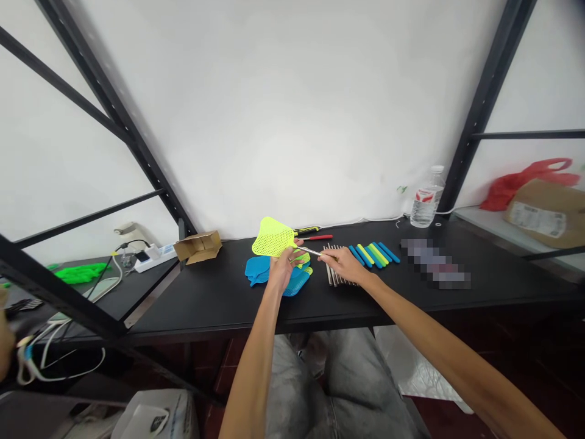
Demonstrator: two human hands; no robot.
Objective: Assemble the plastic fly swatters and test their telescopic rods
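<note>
My left hand [284, 263] is closed on a yellow-green fly swatter head [273, 238], a perforated plastic paddle raised above the table. A thin metal rod [309, 250] runs from the base of that head toward the right. My right hand [340, 263] grips the rod's other end. Below my left hand lie blue swatter heads [299, 283], with a bit of yellow-green among them. Several metal rods [333, 278] lie side by side under my right hand, which covers part of them. Blue and yellow-green handles [375, 254] form a row to the right.
Behind the swatter head lie a red-handled tool [319, 238] and a black-and-yellow tool [307, 231]. An open cardboard box [198, 247] stands left, a water bottle [427, 196] at back right. Black shelf posts [484, 103] flank the black table [201, 305]. A power strip [155, 257] sits beyond the left post.
</note>
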